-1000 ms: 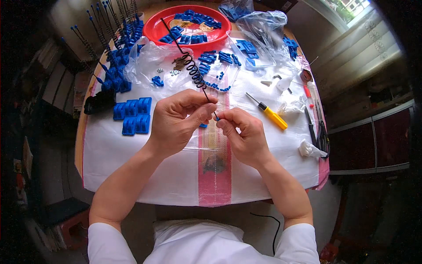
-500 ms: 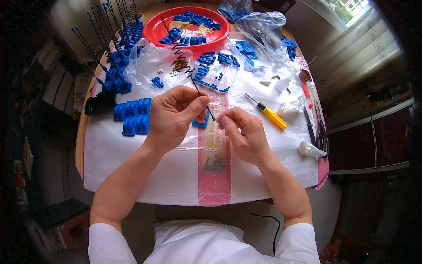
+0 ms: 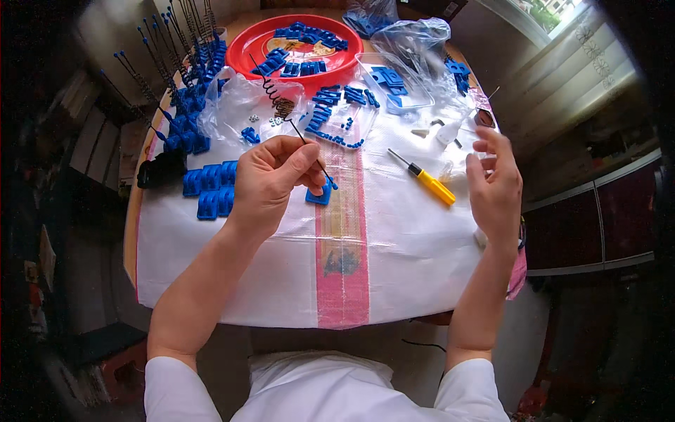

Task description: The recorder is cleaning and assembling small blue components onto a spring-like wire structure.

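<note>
Head view, looking down on a round table (image 3: pixel 211 281) covered with a white woven sheet bearing a pink stripe. Left hand (image 3: pixel 271 176) near the middle of the table, thumb and forefinger pinched on a thin black wire rod (image 3: pixel 299 133) with a coiled spring section (image 3: pixel 271 88) toward its far end; lower tip of the rod touching or just above a small blue plastic piece (image 3: pixel 320 193) lying on the sheet. Likely very light and springy, stiff along the straight run but easily bent at the coil; best taken on the straight part just below the spring, as gripped now. Right hand (image 3: pixel 496 183) raised over the right edge of the table, fingers spread and loosely curled, holding nothing. Yellow-handled screwdriver (image 3: pixel 430 184) lying between the two hands, apart from both. Rows of blue plastic pieces (image 3: pixel 209 188) toward the left edge. Red round tray (image 3: pixel 242 53) with more blue parts at the far edge, clear plastic bags (image 3: pixel 411 42) of blue parts beside it toward the far right. Cluster of upright black rods with blue tips (image 3: pixel 176 70) at the far left.
</note>
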`<action>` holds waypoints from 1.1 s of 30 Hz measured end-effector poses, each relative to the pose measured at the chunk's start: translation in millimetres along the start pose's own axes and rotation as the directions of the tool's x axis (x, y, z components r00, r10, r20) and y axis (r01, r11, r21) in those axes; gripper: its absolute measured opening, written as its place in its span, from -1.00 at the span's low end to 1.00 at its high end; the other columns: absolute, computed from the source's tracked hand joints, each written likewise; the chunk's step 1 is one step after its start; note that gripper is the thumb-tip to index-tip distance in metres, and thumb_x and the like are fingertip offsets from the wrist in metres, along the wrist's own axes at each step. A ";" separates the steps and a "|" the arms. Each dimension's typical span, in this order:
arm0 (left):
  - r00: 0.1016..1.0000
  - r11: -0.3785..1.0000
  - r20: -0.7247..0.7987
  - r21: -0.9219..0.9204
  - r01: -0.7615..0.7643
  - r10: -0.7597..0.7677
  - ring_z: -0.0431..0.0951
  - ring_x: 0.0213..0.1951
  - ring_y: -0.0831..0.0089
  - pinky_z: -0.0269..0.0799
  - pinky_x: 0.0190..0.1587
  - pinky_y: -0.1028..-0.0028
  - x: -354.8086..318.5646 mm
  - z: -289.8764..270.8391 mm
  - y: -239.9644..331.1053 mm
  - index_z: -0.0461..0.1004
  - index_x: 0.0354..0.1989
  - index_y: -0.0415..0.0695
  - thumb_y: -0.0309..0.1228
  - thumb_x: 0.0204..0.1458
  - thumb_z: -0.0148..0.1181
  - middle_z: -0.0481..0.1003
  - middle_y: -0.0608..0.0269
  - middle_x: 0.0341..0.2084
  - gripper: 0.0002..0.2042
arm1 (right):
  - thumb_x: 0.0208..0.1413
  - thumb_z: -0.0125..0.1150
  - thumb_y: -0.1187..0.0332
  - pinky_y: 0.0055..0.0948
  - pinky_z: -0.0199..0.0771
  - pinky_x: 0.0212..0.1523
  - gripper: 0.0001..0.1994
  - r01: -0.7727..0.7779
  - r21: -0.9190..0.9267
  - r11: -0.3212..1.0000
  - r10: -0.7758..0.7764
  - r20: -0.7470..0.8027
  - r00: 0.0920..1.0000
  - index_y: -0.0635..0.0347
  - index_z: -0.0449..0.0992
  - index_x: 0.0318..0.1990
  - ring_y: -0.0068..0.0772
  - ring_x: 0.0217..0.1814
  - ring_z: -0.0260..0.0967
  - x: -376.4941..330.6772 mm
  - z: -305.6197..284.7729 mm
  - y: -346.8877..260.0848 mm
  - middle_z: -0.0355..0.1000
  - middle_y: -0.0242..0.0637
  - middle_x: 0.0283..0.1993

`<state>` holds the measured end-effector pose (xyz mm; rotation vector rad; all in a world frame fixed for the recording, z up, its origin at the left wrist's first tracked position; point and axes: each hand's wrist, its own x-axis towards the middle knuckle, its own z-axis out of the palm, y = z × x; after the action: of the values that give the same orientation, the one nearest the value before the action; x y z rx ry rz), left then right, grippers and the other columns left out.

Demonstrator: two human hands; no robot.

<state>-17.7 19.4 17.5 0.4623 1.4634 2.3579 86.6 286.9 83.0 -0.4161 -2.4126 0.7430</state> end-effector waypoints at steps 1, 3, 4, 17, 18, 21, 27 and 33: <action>1.000 1.000 -0.002 -0.004 0.003 -0.003 0.60 -0.46 0.48 0.56 -0.40 0.52 -0.4 -0.8 -0.6 0.50 -0.23 -0.31 -0.42 0.17 0.19 0.56 0.14 -0.45 -0.83 | 0.05 0.16 0.51 -0.33 0.47 -0.15 -0.67 0.011 -0.102 0.995 -0.005 0.068 0.998 0.23 0.45 0.02 -0.29 -0.26 0.48 1.2 -3.2 10.4 0.47 -0.10 -0.11; 1.000 1.000 0.011 -0.014 -0.001 0.001 0.60 -0.45 0.48 0.56 -0.39 0.51 0.7 2.9 1.4 0.50 -0.21 -0.32 -0.43 0.17 0.19 0.56 0.14 -0.43 -0.83 | 0.03 0.19 0.50 -0.29 0.45 -0.07 -0.67 0.051 -0.311 0.949 0.009 0.188 0.982 0.22 0.46 0.01 -0.23 -0.21 0.48 0.3 -8.0 39.4 0.46 -0.07 -0.07; 1.000 1.000 0.015 -0.015 -0.004 0.004 0.60 -0.45 0.48 0.56 -0.39 0.51 0.7 4.1 1.7 0.50 -0.21 -0.31 -0.43 0.17 0.18 0.56 0.13 -0.42 -0.83 | 0.01 0.23 0.48 -0.25 0.41 0.00 -0.66 0.061 -0.337 0.940 0.022 0.237 0.971 0.22 0.48 0.00 -0.12 -0.14 0.46 -1.2 -7.7 54.3 0.44 -0.05 -0.01; 0.992 0.989 0.085 0.105 -0.103 0.094 0.57 -0.44 0.56 0.53 -0.37 0.57 -3.9 7.8 0.8 0.53 -0.23 -0.29 -0.49 0.15 0.20 0.57 0.21 -0.45 -0.88 | 0.11 0.21 0.48 -0.40 0.47 -0.32 -0.89 0.062 -0.024 0.998 -0.062 -0.015 0.998 0.28 0.50 -0.23 -0.38 -0.34 0.52 -4.6 -6.4 40.9 0.51 -0.20 -0.33; 0.992 0.987 0.081 0.118 -0.108 0.098 0.57 -0.44 0.55 0.53 -0.37 0.55 -4.6 6.7 -0.6 0.52 -0.23 -0.28 -0.48 0.15 0.20 0.57 0.20 -0.45 -0.88 | 0.15 0.16 0.53 -0.53 0.45 -0.35 -0.92 0.149 0.171 0.974 -0.153 0.008 0.988 0.25 0.49 -0.20 -0.59 -0.35 0.47 -9.7 1.8 27.1 0.50 -0.30 -0.37; 0.991 0.985 0.082 0.129 -0.116 0.106 0.58 -0.44 0.51 0.53 -0.38 0.50 -5.0 5.8 -2.6 0.52 -0.22 -0.26 -0.45 0.14 0.21 0.58 0.18 -0.45 -0.87 | 0.10 0.16 0.63 -0.58 0.49 -0.30 -0.87 0.207 0.533 0.820 -0.334 0.153 0.930 0.29 0.48 -0.19 -0.61 -0.29 0.47 -27.6 28.2 0.2 0.50 -0.32 -0.33; 0.987 0.985 0.102 0.114 -0.133 0.121 0.58 -0.44 0.50 0.53 -0.37 0.49 -5.3 8.4 -2.9 0.53 -0.24 -0.25 -0.45 0.13 0.23 0.59 0.17 -0.44 -0.87 | 0.01 0.24 0.59 -0.56 0.50 -0.25 -0.87 0.073 0.706 0.705 -0.407 0.318 0.856 0.34 0.49 -0.25 -0.53 -0.28 0.47 -40.9 60.1 -28.6 0.49 -0.24 -0.27; 0.982 0.985 0.138 0.096 -0.144 0.131 0.59 -0.42 0.50 0.54 -0.34 0.50 -5.9 7.0 -2.6 0.54 -0.24 -0.25 -0.45 0.12 0.23 0.59 0.19 -0.43 -0.88 | 0.07 0.24 0.54 -0.54 0.51 -0.22 -0.91 -0.053 0.733 0.678 -0.332 0.370 0.867 0.32 0.48 -0.27 -0.58 -0.25 0.46 -45.3 75.7 -35.7 0.50 -0.25 -0.26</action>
<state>-9.1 23.4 17.5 0.7542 1.5447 2.3109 72.0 207.2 33.1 0.3373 -2.2572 1.8052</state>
